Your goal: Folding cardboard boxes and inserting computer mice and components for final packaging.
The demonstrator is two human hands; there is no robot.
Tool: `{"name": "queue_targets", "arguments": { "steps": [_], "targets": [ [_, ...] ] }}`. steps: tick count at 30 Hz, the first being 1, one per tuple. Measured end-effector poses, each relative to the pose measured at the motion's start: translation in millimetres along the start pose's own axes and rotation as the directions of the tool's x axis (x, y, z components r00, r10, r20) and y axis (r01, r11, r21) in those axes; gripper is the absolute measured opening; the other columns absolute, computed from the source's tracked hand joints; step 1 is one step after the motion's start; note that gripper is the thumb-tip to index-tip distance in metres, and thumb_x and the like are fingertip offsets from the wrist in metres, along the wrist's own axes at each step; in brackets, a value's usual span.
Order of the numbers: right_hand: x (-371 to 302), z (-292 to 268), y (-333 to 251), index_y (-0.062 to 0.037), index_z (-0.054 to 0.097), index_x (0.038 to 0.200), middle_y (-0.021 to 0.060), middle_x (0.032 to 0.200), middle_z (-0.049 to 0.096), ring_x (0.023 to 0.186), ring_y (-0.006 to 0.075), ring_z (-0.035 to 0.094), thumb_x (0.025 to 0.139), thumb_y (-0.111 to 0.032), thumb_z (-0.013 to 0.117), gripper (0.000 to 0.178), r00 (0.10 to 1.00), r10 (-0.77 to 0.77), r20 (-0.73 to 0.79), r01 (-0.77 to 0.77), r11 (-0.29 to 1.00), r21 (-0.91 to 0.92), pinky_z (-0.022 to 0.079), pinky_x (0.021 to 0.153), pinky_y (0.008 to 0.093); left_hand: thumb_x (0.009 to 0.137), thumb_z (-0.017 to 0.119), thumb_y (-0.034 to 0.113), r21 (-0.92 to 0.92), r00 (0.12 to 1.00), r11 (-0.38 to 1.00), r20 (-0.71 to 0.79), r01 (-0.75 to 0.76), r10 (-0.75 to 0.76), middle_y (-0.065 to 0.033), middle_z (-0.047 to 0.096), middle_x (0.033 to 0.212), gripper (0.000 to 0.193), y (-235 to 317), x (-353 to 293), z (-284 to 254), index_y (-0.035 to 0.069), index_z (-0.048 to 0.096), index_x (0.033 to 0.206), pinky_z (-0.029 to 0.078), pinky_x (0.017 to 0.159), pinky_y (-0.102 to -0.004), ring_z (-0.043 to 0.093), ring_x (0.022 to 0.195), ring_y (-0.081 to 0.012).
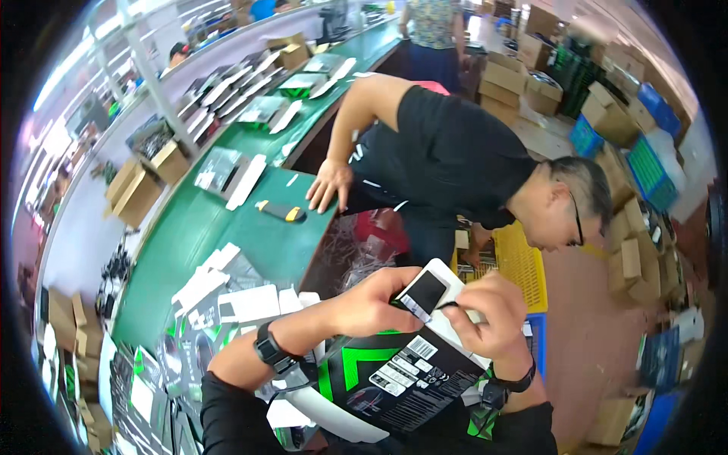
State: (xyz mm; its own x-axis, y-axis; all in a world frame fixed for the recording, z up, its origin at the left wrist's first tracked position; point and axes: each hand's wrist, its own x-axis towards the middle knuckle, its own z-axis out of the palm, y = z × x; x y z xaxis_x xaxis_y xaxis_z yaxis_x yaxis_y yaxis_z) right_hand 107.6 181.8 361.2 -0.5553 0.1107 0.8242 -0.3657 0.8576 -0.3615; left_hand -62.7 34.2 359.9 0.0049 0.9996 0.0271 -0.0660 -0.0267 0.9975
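Note:
My left hand [373, 303] grips the upper edge of a black and green printed carton [409, 371], its fingers wrapped round beside the raised white flap [449, 280]. A black panel with a white label [415, 306] shows at that end of the carton. My right hand [489, 315] is closed over the flap, thumb and fingers pinched on a small thin black thing [449, 305] whose kind I cannot make out. Both wrists wear dark straps. Farther off on the green table [254, 246] lies a yellow and black utility knife [280, 211].
Across from me a person in black [455, 144] bends down, one hand [331, 184] flat on the table edge, beside a yellow crate [523, 262]. Flat printed cartons [220, 303] pile up at left. Opened packages [231, 176] line the table; cardboard boxes [504, 80] stand at right.

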Motion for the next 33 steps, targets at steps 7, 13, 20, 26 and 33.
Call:
{"name": "queue_targets", "arguments": {
  "steps": [7, 13, 20, 26, 33],
  "targets": [
    [10, 4, 0, -0.0073, 0.066, 0.084, 0.0047, 0.077, 0.063, 0.06, 0.0228, 0.06, 0.071, -0.007, 0.083, 0.022, 0.982, -0.093, 0.162, 0.107, 0.991, -0.076, 0.046, 0.051, 0.0336, 0.073, 0.069, -0.002, -0.164, 0.989, 0.986, -0.142, 0.017, -0.041, -0.001, 0.064, 0.095, 0.035, -32, -6, 10, 0.001, 0.06, 0.108, 0.047, 0.079, -0.0257, 0.058, 0.089, -0.0085],
    [10, 6, 10, -0.0079, 0.065, 0.084, 0.0041, 0.076, 0.06, 0.062, 0.0233, 0.06, 0.071, -0.01, 0.083, 0.021, 0.96, -0.043, 0.278, 0.086, 0.986, -0.146, 0.047, 0.053, 0.0334, 0.072, 0.071, -0.002, -0.154, 0.99, 0.988, -0.136, 0.009, -0.03, 0.0008, 0.06, 0.088, 0.031, -38, 4, 12, 0.002, 0.059, 0.101, 0.046, 0.072, -0.0253, 0.055, 0.082, -0.0071],
    [3, 3, 24, -0.0104, 0.061, 0.081, 0.0033, 0.072, 0.058, 0.058, 0.0222, 0.058, 0.066, -0.016, 0.086, 0.03, 0.929, -0.112, 0.352, 0.147, 0.987, -0.073, 0.046, 0.05, 0.0334, 0.072, 0.07, -0.002, -0.091, 0.993, 0.995, -0.115, -0.036, 0.025, 0.0003, 0.06, 0.089, 0.031, -45, 6, 13, 0.002, 0.059, 0.1, 0.047, 0.073, -0.0256, 0.055, 0.082, -0.007],
    [8, -2, 14, -0.0108, 0.061, 0.08, 0.0024, 0.071, 0.057, 0.058, 0.0215, 0.058, 0.066, -0.015, 0.085, 0.028, 0.921, -0.132, 0.368, 0.155, 0.987, -0.033, 0.045, 0.049, 0.0327, 0.074, 0.069, -0.001, -0.071, 0.995, 0.997, -0.094, -0.036, 0.03, -0.0027, 0.062, 0.098, 0.039, -39, 4, 17, 0.001, 0.057, 0.11, 0.048, 0.078, -0.0265, 0.057, 0.088, -0.0088],
    [7, -7, 2, -0.0103, 0.063, 0.077, 0.0009, 0.073, 0.059, 0.06, 0.0206, 0.058, 0.069, -0.011, 0.082, 0.02, 0.908, -0.128, 0.399, 0.168, 0.984, -0.065, 0.045, 0.05, 0.0315, 0.077, 0.071, 0.002, -0.031, 0.995, 0.997, -0.073, -0.07, 0.067, -0.0019, 0.059, 0.103, 0.041, -43, 0, 15, 0.003, 0.054, 0.114, 0.046, 0.085, -0.027, 0.054, 0.098, -0.0093]
  ]
}}
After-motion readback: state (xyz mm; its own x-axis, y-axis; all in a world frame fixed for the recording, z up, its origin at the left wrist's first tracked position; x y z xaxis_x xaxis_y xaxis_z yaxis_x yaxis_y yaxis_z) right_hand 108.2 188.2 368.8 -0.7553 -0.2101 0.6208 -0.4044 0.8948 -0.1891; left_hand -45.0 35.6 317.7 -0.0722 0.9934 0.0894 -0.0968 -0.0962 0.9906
